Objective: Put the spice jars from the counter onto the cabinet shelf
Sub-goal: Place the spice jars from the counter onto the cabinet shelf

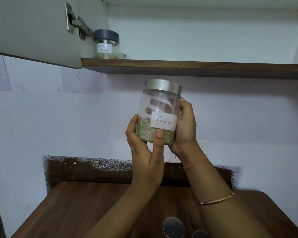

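A clear fennel jar with a silver lid and a white label "Fennel" is held upright in the air below the cabinet shelf. My left hand grips its lower left side, thumb across the front. My right hand wraps its right side, fingers showing through the glass behind. A masala jar with a dark grey lid stands at the shelf's left end. On the counter two silver jar lids show at the bottom edge.
The open cabinet door hangs to the left with its metal hinge. Paper sheets are stuck on the white wall. A wall socket sits behind my right wrist.
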A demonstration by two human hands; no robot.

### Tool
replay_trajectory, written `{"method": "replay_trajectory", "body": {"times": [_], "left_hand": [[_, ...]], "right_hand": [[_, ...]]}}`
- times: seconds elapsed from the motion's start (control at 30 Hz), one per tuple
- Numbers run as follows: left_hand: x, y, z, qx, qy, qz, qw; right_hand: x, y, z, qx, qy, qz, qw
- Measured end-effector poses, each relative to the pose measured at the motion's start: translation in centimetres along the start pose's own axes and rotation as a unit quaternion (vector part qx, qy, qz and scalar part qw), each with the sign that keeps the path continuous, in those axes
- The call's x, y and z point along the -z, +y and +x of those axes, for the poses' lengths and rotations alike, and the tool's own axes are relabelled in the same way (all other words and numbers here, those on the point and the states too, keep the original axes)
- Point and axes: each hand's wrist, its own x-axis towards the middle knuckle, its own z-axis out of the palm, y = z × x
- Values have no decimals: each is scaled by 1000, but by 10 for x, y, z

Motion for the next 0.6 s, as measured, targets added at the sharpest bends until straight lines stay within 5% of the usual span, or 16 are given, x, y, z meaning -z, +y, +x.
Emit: {"method": "replay_trajectory", "body": {"times": [0.33, 0.6], "left_hand": [[20, 4, 26, 33, -55, 31, 997], [28, 10, 63, 17, -31, 60, 998]], "right_hand": [[-13, -13, 9, 81, 59, -166, 981], [-30, -36, 22, 96, -8, -366, 926]]}}
